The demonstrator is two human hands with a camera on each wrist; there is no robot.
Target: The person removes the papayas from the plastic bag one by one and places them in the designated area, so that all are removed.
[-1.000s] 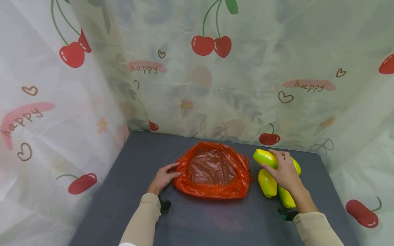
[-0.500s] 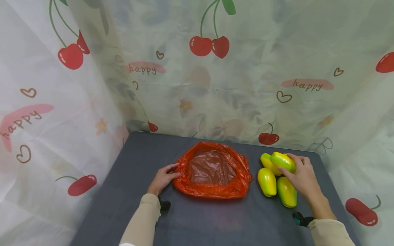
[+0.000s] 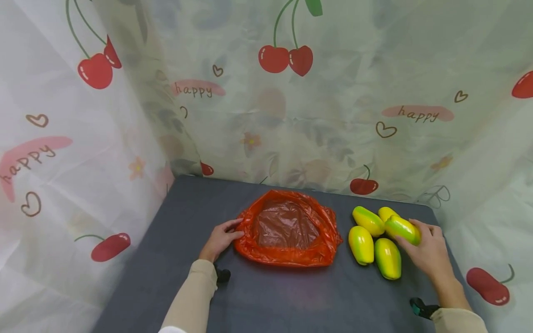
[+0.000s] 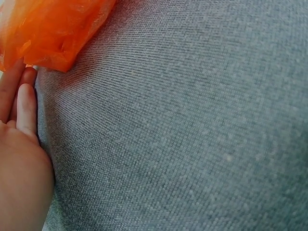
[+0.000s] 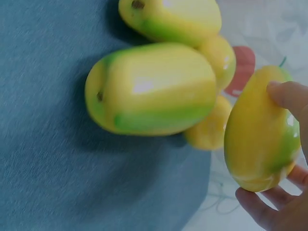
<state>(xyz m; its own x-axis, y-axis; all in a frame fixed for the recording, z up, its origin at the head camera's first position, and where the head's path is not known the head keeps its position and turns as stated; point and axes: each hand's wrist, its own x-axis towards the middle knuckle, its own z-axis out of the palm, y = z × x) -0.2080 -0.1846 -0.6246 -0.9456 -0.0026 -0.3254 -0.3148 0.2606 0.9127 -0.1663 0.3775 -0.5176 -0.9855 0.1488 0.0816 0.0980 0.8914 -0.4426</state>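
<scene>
In the head view my right hand (image 3: 430, 245) holds a yellow-green mango (image 3: 402, 230) at the right of a group of mangoes. The right wrist view shows this mango (image 5: 262, 132) between the thumb (image 5: 288, 96) and the fingers below it. Beside it lie several more, among them a front mango (image 3: 388, 259), a left one (image 3: 361, 245) and a back one (image 3: 368, 221). My left hand (image 3: 218, 240) touches the left edge of an orange-red plastic bag (image 3: 287, 259), whose mouth gapes upward. In the left wrist view, straight fingers (image 4: 12, 89) reach the bag's corner (image 4: 53, 38).
A dark grey cloth covers the table (image 3: 266, 300). Its back edge meets a white curtain (image 3: 316, 115) printed with cherries and "happy", which also hangs on both sides. A strip of table separates the bag from the mangoes.
My right hand has carried the mango rightward and a little toward me, from beside the bag to the right of the group. The left hand and the bag stay in place.
</scene>
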